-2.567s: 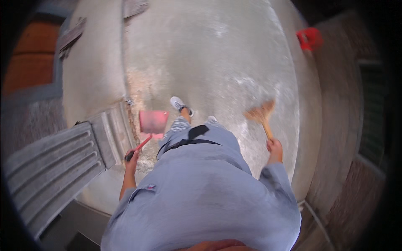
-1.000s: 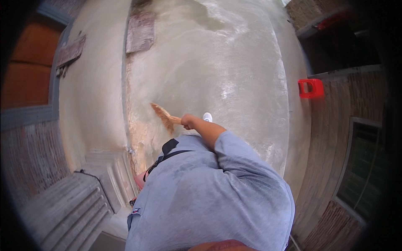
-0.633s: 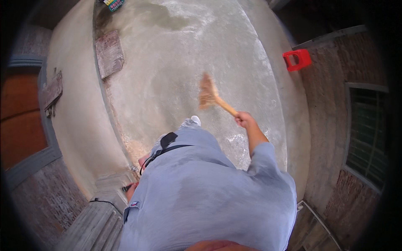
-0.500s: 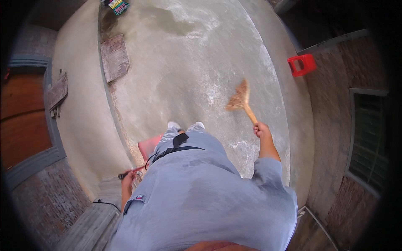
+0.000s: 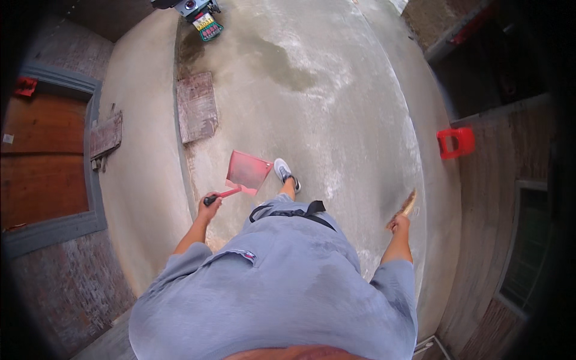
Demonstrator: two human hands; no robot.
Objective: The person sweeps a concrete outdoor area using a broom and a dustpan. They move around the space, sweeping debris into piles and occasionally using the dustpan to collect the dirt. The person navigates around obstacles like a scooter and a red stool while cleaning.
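Note:
My left hand (image 5: pixel 208 210) is closed around the black grip of a red long-handled dustpan (image 5: pixel 249 171). The pan is in front of me to the left, beside my one visible shoe (image 5: pixel 282 170). Out to my right, my right hand (image 5: pixel 399 224) grips a tan hand broom (image 5: pixel 409 203) by its handle. The broom appears narrow, almost edge-on, with its far end pointing up and right. I cannot tell whether the broom or the pan touches the concrete floor (image 5: pixel 342 144).
A worn flat board (image 5: pixel 197 108) lies ahead on the left, beside a groove in the floor. A red plastic stool (image 5: pixel 456 143) stands by the right wall. The rear of a motorbike (image 5: pixel 201 15) shows at far left, and a wooden door (image 5: pixel 45 162) nearer.
My left hand has swung forward, bringing the dustpan fully into view. My right hand has moved right and lower with the broom, which has turned from broadside to narrow. One foot has stepped forward.

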